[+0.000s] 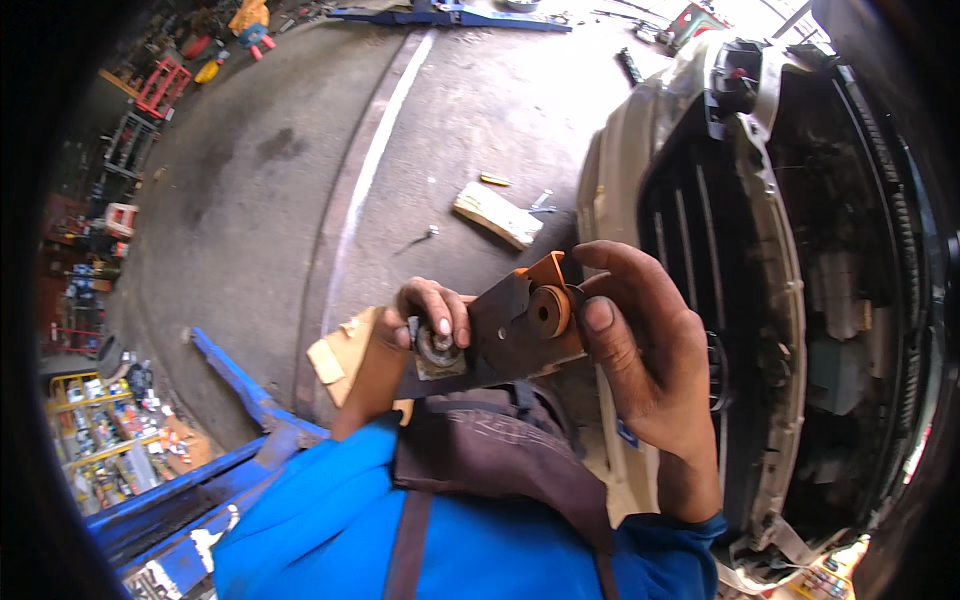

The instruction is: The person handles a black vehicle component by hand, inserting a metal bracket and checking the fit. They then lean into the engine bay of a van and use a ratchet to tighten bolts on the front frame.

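A dark, worn metal bracket [500, 340] is held up in front of my body, between both hands. My left hand [432, 308] is closed round its left end, fingertips on a round metal piece [437, 350] with a bolt through its middle. At the right end sit an orange bent metal plate [545, 268] and a round brown roller [548, 312] with a hole at its centre. My right hand [650, 350] grips this end, thumb beside the roller and fingers curled behind the plate. Part of the bracket's underside is hidden.
A car front with its bumper [615, 190] and grille stands close on the right. A wooden block [497, 214] and small tools lie on the floor ahead. Blue lift arms [240, 385] are at lower left; a yellow rack [100, 430] of parts stands beyond.
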Action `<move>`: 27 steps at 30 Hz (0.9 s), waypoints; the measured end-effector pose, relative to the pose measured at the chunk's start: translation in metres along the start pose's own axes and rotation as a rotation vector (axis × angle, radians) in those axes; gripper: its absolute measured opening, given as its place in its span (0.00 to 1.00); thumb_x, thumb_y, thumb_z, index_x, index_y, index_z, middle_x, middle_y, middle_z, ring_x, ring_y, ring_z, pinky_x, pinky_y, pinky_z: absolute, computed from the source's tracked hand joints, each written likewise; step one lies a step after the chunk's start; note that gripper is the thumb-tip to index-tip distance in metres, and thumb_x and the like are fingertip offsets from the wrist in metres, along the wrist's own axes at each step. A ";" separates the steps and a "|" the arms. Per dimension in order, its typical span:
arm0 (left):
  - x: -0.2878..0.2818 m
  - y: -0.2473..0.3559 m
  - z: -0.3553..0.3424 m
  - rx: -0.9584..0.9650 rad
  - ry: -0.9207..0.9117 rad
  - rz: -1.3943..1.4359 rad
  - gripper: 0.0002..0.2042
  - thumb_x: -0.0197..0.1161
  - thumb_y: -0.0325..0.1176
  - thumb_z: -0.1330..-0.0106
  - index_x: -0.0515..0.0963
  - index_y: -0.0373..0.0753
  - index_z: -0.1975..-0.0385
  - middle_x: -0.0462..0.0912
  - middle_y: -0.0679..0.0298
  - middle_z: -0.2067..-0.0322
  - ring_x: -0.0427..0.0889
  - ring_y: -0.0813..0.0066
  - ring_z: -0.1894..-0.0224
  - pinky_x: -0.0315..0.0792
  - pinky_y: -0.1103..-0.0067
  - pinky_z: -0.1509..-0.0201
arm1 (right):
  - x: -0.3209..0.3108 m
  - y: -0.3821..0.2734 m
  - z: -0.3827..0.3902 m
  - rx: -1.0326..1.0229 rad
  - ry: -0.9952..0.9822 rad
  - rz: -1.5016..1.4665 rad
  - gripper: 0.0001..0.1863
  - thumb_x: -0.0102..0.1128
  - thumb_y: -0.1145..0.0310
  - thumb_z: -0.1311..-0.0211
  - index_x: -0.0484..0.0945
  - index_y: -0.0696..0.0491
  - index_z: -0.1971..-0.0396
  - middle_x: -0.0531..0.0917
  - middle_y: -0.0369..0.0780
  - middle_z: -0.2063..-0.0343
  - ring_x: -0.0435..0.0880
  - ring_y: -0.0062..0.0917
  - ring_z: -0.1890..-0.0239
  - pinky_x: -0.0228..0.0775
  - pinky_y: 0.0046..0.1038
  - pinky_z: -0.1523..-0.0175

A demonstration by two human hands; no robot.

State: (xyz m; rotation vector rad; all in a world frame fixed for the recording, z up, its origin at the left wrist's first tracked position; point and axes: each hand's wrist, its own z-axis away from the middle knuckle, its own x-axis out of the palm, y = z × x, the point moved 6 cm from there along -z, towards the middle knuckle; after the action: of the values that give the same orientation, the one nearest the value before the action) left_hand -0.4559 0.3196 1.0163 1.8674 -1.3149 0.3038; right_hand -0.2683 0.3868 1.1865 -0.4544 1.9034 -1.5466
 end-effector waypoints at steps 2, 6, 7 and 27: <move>0.007 -0.008 -0.012 -0.090 0.082 -0.077 0.23 0.75 0.45 0.47 0.83 0.31 0.60 0.83 0.45 0.64 0.78 0.50 0.55 0.67 0.61 0.45 | -0.012 0.013 0.008 0.056 0.040 -0.054 0.23 0.67 0.69 0.38 0.71 0.59 0.46 0.82 0.42 0.73 0.80 0.18 0.72 0.72 0.22 0.66; 0.008 -0.020 -0.023 -0.204 0.151 -0.242 0.25 0.76 0.48 0.51 0.83 0.33 0.62 0.84 0.50 0.63 0.80 0.61 0.57 0.66 0.66 0.49 | -0.029 0.013 0.019 0.057 0.070 0.318 0.24 0.73 0.69 0.45 0.74 0.60 0.50 0.82 0.40 0.73 0.78 0.16 0.73 0.72 0.20 0.68; 0.008 -0.022 -0.025 -0.232 0.156 -0.272 0.25 0.76 0.49 0.51 0.83 0.33 0.62 0.84 0.50 0.63 0.80 0.62 0.57 0.66 0.66 0.49 | -0.033 0.019 0.023 0.081 0.112 0.281 0.24 0.72 0.70 0.45 0.74 0.60 0.50 0.82 0.40 0.73 0.78 0.16 0.73 0.72 0.20 0.68; 0.029 -0.029 -0.033 -0.275 0.115 -0.419 0.24 0.78 0.45 0.55 0.85 0.35 0.62 0.85 0.53 0.62 0.81 0.65 0.58 0.73 0.71 0.53 | -0.035 0.039 0.043 -0.017 0.259 0.214 0.23 0.67 0.76 0.43 0.71 0.57 0.48 0.83 0.39 0.63 0.74 0.11 0.73 0.66 0.15 0.70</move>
State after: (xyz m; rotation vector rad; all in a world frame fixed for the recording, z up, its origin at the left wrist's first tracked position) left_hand -0.4100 0.3277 1.0407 1.8047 -0.8149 0.0086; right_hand -0.2096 0.3866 1.1530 -0.0543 2.0833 -1.5052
